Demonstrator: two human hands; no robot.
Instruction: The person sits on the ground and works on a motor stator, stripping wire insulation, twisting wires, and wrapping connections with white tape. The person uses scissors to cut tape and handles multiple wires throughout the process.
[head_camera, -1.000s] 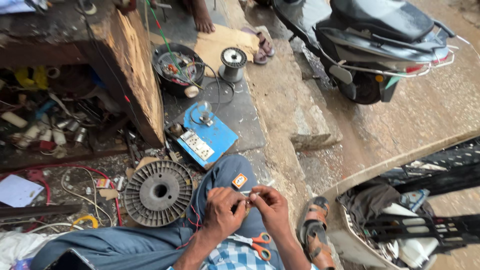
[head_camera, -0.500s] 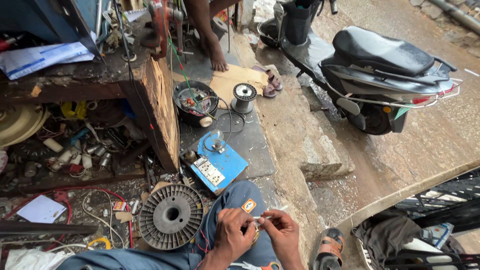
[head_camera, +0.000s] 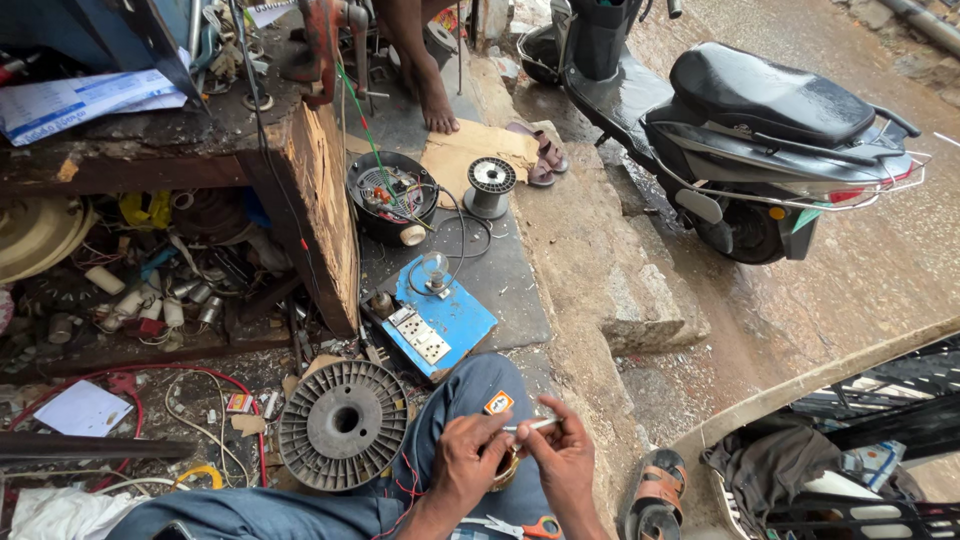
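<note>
Low in the head view, both my hands meet over my lap in blue trousers. My left hand (head_camera: 468, 466) and my right hand (head_camera: 566, 458) each pinch one end of a thin white tube (head_camera: 530, 426). The left fingers are at its left tip and the right thumb and fingers at its right part. A small coppery coil (head_camera: 506, 470) shows just beneath, between the palms; who holds it I cannot tell. Orange-handled scissors (head_camera: 536, 527) lie on my lap below the hands.
A grey ribbed disc (head_camera: 343, 423) leans by my left knee. A blue switch box (head_camera: 440, 322), a black bowl of wires (head_camera: 388, 195) and a grey spool (head_camera: 490, 186) sit ahead. A wooden bench (head_camera: 322, 210) stands left, a scooter (head_camera: 745, 120) right, another person's bare foot (head_camera: 436, 100) far ahead.
The view has tilted upward, so my hands sit lower in the frame and more of the street shows. The hands stay together on the tube.
</note>
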